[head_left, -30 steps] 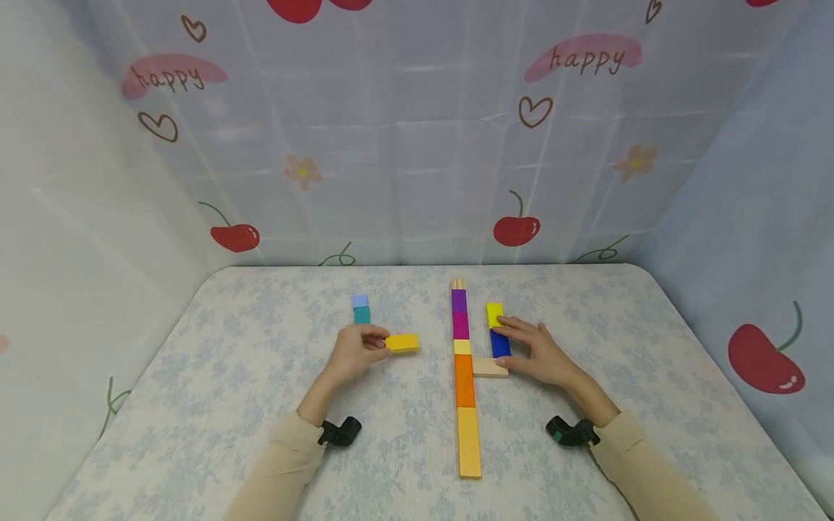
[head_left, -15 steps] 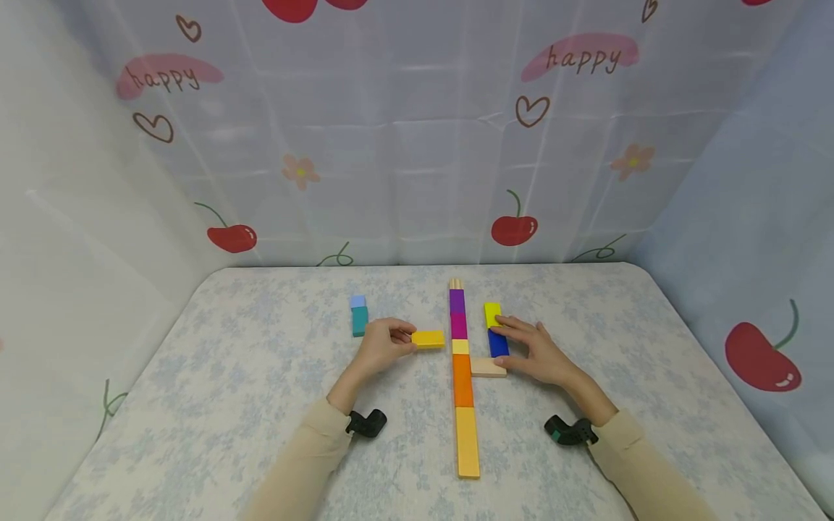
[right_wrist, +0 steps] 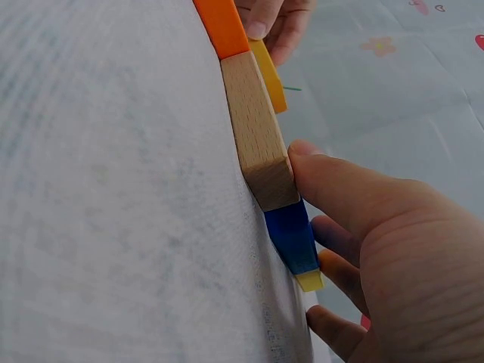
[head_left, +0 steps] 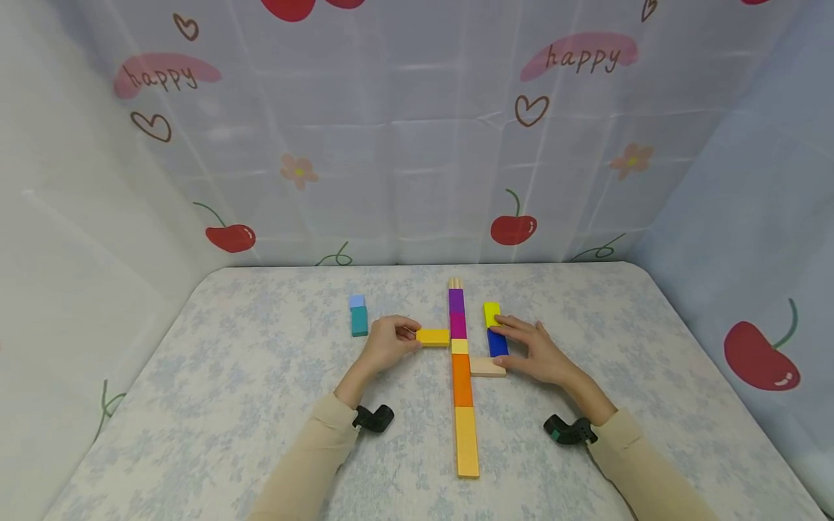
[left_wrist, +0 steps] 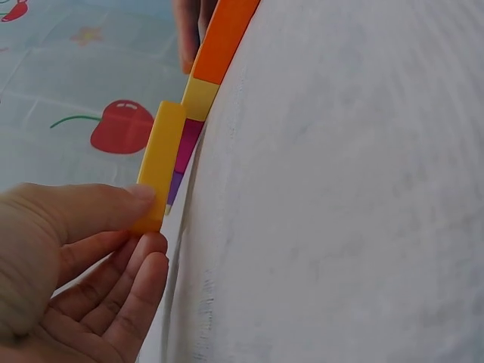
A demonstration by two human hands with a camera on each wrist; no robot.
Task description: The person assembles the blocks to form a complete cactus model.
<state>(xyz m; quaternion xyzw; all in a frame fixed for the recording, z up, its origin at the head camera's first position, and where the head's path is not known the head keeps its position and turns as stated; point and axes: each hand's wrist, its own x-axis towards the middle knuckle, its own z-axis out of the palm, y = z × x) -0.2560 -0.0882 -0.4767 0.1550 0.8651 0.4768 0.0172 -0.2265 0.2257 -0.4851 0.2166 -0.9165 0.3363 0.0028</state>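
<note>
My left hand [head_left: 384,346] pinches a golden-yellow block [head_left: 433,338] between thumb and fingers; in the left wrist view the thumb lies on the block [left_wrist: 160,162]. Its far end is at the left side of a long column of blocks, beside the magenta block [head_left: 458,325] and just above the pale yellow one [head_left: 459,346]. My right hand [head_left: 541,352] rests with spread, relaxed fingers by the right-hand blocks. Its thumb touches the plain wooden block [right_wrist: 253,117], and its fingers are at the blue block [head_left: 497,343] and bright yellow block [head_left: 491,312].
The column also has a purple block [head_left: 456,300], an orange block [head_left: 462,380] and a long light-orange block [head_left: 466,441]. Farther left lie a teal block [head_left: 359,321] and a light blue block [head_left: 357,301]. A patterned curtain [head_left: 404,145] stands behind the table [head_left: 215,405].
The left hand has carried the golden-yellow block rightward, from near the teal block to the column's left side. The teal block is now fully uncovered. The right hand has stayed in place.
</note>
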